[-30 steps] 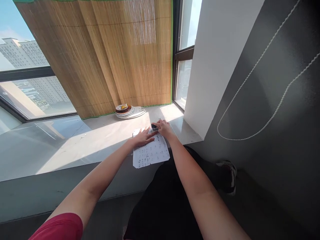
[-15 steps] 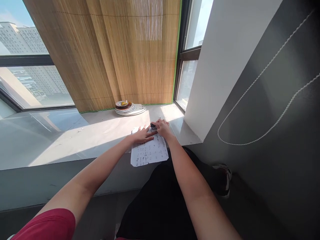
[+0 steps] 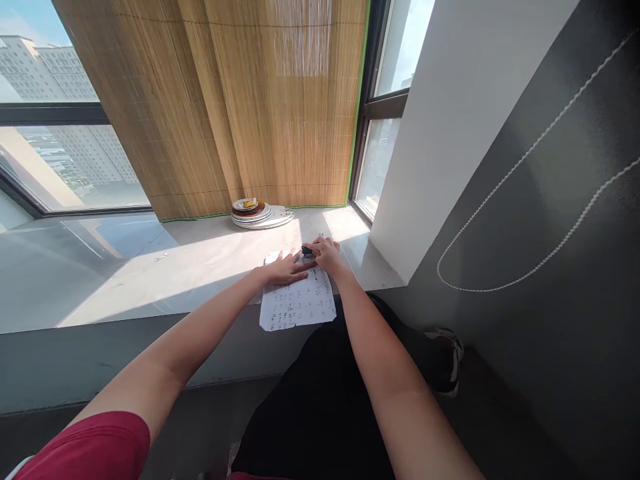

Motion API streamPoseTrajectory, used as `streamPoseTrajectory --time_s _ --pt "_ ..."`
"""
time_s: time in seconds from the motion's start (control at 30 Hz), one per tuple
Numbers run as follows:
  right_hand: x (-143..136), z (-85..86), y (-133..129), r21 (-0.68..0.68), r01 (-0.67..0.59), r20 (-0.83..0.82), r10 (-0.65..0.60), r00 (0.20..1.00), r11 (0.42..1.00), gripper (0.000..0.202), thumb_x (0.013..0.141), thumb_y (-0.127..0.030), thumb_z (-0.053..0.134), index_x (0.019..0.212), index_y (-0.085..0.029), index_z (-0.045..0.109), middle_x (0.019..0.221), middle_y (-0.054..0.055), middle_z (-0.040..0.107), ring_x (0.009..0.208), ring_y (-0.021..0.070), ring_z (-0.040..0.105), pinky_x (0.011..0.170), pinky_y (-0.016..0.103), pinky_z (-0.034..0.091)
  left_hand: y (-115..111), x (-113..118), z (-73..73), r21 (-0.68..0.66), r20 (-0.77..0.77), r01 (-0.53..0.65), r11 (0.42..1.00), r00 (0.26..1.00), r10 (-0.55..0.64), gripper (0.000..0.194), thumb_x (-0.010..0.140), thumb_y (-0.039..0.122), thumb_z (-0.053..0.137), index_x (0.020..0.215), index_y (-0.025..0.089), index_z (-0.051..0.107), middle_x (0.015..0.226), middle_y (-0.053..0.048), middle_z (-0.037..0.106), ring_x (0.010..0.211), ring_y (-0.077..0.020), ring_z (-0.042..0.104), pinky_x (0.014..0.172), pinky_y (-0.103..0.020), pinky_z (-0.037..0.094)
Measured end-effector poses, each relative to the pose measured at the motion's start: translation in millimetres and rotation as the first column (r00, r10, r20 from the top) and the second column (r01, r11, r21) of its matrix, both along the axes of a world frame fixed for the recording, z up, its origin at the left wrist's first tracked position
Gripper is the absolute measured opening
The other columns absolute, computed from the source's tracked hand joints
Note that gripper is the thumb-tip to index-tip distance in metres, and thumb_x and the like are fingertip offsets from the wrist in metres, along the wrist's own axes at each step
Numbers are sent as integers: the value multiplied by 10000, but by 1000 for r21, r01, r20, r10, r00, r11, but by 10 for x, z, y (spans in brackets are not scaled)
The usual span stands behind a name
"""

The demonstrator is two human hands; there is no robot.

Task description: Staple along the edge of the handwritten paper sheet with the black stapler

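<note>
Black object, jutting from right hand, grip clamped around it, left hand spread on paper

Single head-worn view, looking forward and steeply down from above the sill. Hands near frame centre, within arm's reach; bamboo blind across upper left and centre.

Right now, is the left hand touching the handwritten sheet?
Touching. The head view shows the left hand lying flat on the handwritten sheet, fingers spread across its far part.
</note>
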State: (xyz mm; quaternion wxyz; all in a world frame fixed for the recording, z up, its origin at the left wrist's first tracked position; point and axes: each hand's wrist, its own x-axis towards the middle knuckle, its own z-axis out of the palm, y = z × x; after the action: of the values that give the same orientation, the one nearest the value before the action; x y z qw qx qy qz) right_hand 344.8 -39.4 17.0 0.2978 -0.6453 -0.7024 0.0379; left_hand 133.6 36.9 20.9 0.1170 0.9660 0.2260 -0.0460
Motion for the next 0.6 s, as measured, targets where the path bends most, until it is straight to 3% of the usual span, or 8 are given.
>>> streamPoseTrajectory --time_s 0.37,0.6 --pt "3 -36 42 -18 2 -7 -2 1000 1000 573 1000 -100 478 1363 -435 768 1237 62 673 1193 285 535 1135 481 356 -13 0 20 -24 1 -9 1000 1000 9 697 1055 738 403 1684 439 434 1705 -108 396 1603 -484 241 1281 -757 94" --pt "-41 39 -8 -53 3 39 -1 999 999 628 922 -28 490 1304 -426 789 1230 56 679 1237 296 524 1252 599 186 -41 1 39 3 -27 7 1000 1000 -7 698 1073 742 340 1676 411 463 1660 -132 437 1594 -492 248 1273 -778 80"
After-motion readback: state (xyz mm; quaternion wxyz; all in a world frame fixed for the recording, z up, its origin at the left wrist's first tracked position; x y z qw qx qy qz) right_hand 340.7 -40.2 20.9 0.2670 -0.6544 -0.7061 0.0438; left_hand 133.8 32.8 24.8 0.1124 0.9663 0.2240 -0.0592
